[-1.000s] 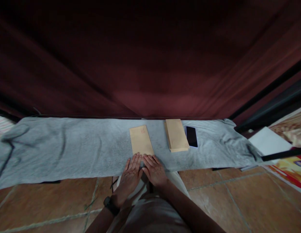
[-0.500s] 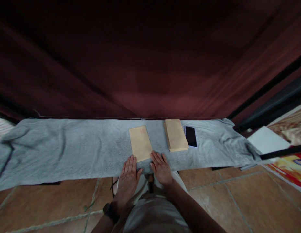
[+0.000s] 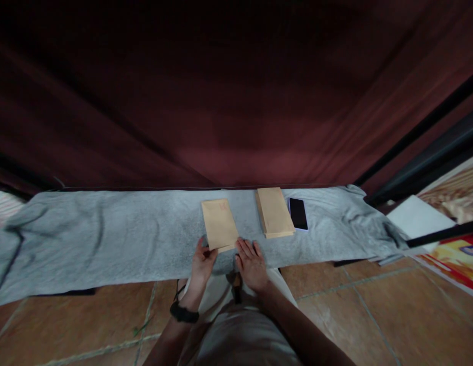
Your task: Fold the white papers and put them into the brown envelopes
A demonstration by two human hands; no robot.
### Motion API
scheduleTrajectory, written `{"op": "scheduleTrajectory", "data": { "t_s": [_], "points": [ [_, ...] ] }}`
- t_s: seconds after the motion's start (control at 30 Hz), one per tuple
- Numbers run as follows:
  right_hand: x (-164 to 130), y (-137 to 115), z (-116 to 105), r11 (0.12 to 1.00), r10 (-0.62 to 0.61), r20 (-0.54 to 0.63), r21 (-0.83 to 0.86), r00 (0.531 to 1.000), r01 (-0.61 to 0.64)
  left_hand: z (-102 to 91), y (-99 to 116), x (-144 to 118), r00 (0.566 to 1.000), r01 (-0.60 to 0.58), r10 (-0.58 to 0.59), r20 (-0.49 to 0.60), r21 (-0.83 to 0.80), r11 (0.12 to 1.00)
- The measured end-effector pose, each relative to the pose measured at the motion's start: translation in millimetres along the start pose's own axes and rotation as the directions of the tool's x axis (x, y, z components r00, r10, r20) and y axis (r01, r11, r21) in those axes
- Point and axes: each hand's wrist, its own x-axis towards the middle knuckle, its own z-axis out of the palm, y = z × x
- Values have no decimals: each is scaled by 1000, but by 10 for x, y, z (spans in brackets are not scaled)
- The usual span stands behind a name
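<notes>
A tan paper envelope [image 3: 220,223] with faint red marks near its far edge lies on the grey cloth in front of me. My left hand [image 3: 202,262] pinches its near left corner between thumb and fingers, and that near edge is slightly lifted. Flat, with fingers stretched out, my right hand [image 3: 252,262] rests at the near right corner, fingertips touching the paper. To the right sits a stack of similar envelopes [image 3: 276,212], beyond the reach of either hand.
Just right of the stack lies a phone [image 3: 298,213] with a dark screen. The grey cloth [image 3: 125,239] covers a long narrow surface. A dark red curtain [image 3: 236,157] hangs behind it. Tiled floor [image 3: 335,300] shows below, and a white board [image 3: 421,217] stands at far right.
My left hand has gone from lying flat to pinching the envelope's near left corner, and the near edge has lifted a little. My right hand has stayed in place.
</notes>
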Motion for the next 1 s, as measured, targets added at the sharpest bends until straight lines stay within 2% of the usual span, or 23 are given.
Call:
{"op": "scheduleTrajectory", "data": {
  "t_s": [0.07,0.17,0.3,0.37,0.43,0.5,0.53,0.6,0.67,0.7,0.73,0.83,1.0],
  "points": [
    [13,-17,0,1000,11,10,-11,1000,-11,28,29,-12,1000,23,-23,12,-44,999],
    [69,-71,-15,1000,20,17,-24,1000,-20,87,105,-69,1000,-14,15,8,-100,995],
    [235,-181,-64,997,73,26,-20,997,-72,211,313,-184,999,-48,50,17,-112,993],
    [342,-221,-99,993,107,49,38,993,-109,281,432,-241,995,-78,84,48,-107,991],
    [447,-234,-132,964,159,37,211,987,-163,335,513,-281,987,-124,134,93,-102,987],
    [535,-225,-153,841,271,12,484,962,-243,358,529,-295,981,-155,164,108,-83,984],
    [567,-218,-155,724,344,24,630,939,-281,357,512,-293,983,-156,161,88,-63,986],
    [599,-209,-145,405,464,130,849,876,-340,338,445,-279,994,-105,106,20,-42,994],
    [587,-217,-120,93,503,281,922,817,-375,312,370,-266,1000,12,-10,18,-107,994],
    [568,-229,-107,-19,500,340,924,797,-383,303,339,-263,995,83,-74,62,-160,984],
    [545,-245,-94,-94,493,381,917,782,-388,297,317,-262,984,152,-128,122,-211,966],
    [474,-294,-74,-187,463,431,902,774,-390,288,279,-256,949,263,-197,245,-276,925],
    [421,-290,-81,-217,393,497,868,774,-447,244,213,-183,950,267,-209,230,-255,929]
  ]
}}
